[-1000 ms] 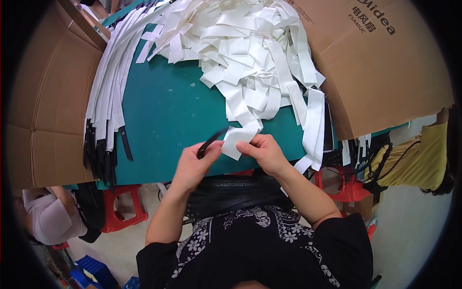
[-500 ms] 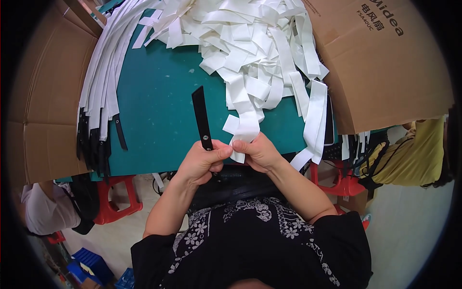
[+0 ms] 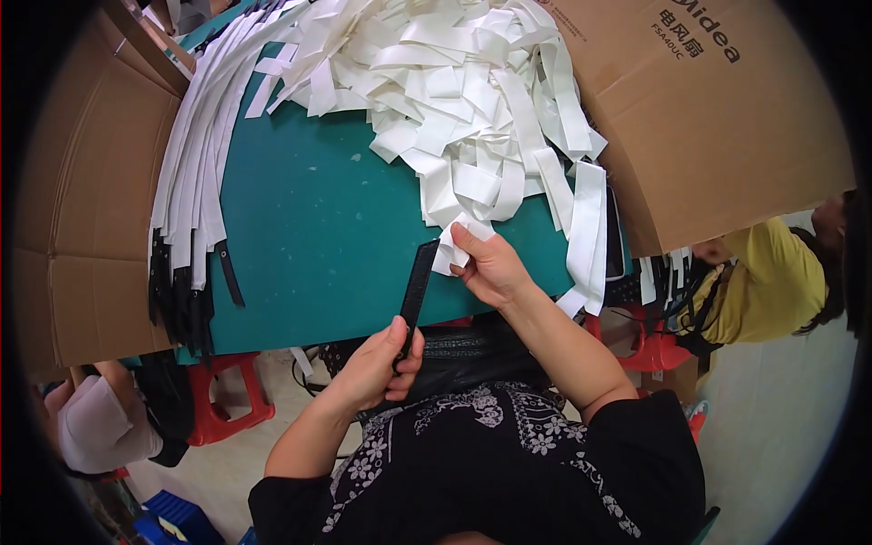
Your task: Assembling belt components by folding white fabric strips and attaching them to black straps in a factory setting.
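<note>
My left hand [image 3: 375, 366], low in front of my body, is closed around the lower end of a flat black strap [image 3: 419, 286]. The strap tilts up to the right, its top end right beside a white fabric strip [image 3: 461, 238], and I cannot tell whether they touch. That strip's end is pinched between the thumb and fingers of my right hand [image 3: 498, 271], at the near edge of the table. From there it leads back to a large loose pile of white strips [image 3: 445, 100].
On the left of the green table [image 3: 291, 236] lies a bundle of white strips [image 3: 193, 173] with black ends. Cardboard boxes [image 3: 109, 227] [image 3: 718, 136] flank both sides. A dark flat device [image 3: 615, 243] lies partly under a strip. People sit left and right, near red stools [image 3: 232, 400].
My left hand has moved down with the black strap, which now leans right instead of slightly left. My right hand has shifted a little right and away from the left, still pinching the white strip.
</note>
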### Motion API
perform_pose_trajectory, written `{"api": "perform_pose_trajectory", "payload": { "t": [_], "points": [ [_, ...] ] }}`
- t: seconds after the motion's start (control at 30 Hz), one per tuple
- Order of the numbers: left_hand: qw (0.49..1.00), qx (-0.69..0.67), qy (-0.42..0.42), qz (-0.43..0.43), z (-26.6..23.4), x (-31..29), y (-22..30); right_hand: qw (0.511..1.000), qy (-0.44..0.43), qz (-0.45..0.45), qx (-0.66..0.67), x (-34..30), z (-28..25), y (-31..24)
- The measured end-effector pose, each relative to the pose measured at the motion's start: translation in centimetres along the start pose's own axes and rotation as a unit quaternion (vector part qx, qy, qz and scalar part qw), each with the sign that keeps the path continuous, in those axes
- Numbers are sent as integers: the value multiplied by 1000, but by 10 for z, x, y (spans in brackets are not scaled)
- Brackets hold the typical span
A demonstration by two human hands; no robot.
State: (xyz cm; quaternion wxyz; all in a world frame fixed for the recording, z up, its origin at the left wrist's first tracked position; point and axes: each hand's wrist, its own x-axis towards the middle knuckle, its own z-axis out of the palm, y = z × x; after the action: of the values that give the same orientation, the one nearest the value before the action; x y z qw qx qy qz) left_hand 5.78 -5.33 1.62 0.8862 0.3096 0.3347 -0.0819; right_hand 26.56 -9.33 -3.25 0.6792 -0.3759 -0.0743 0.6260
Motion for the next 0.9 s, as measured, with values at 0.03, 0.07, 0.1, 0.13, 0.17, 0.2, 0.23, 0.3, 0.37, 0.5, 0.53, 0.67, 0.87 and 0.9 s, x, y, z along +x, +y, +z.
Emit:
{"api": "perform_pose_trajectory", "payload": {
  "t": [0.03, 0.07, 0.1, 0.13, 0.17, 0.2, 0.23, 0.3, 0.37, 0.5, 0.53, 0.67, 0.87, 0.9],
  "points": [
    [1000, 12, 7, 9, 0, 0, -1, 1000, -1, 0, -1, 0, 1, 0],
    [1000, 12, 7, 10, 1, 0, -2, 1000, 4, -12, -15, 0, 1, 0],
    [1000, 13, 5, 0, 1, 0, -3, 999, 9, -23, -29, 0, 2, 1],
    [1000, 15, 4, -10, 1, 0, -3, 999, 9, -23, -29, 0, 4, 0],
    [1000, 15, 4, -10, 0, 0, -4, 998, 16, -34, -47, -1, 6, 0],
    [1000, 22, 9, -11, 0, -1, -5, 997, 23, -44, -65, -1, 8, -1],
    [999, 30, 14, -13, -1, -1, -6, 997, 23, -44, -65, -2, 10, -1],
    [999, 32, 14, -16, -2, -2, -7, 993, 38, -60, -97, -2, 13, -2],
    [999, 34, 14, -19, -4, -3, -7, 991, 43, -58, -117, -4, 15, -4],
    [998, 55, 13, -15, -8, -4, -6, 980, 30, -45, -194, -11, 24, -7],
    [998, 65, 6, -15, -10, -4, -6, 980, 30, -44, -194, -11, 25, -9],
    [994, 103, 14, 25, -15, -6, -12, 960, -12, -63, -273, -15, 27, -13],
    [970, 221, 19, 101, -15, -8, -16, 940, 35, -52, -335, -20, 28, 3],
    [971, 211, 26, 108, -14, -6, -16, 943, 51, -55, -325, -20, 27, 11]
  ]
}}
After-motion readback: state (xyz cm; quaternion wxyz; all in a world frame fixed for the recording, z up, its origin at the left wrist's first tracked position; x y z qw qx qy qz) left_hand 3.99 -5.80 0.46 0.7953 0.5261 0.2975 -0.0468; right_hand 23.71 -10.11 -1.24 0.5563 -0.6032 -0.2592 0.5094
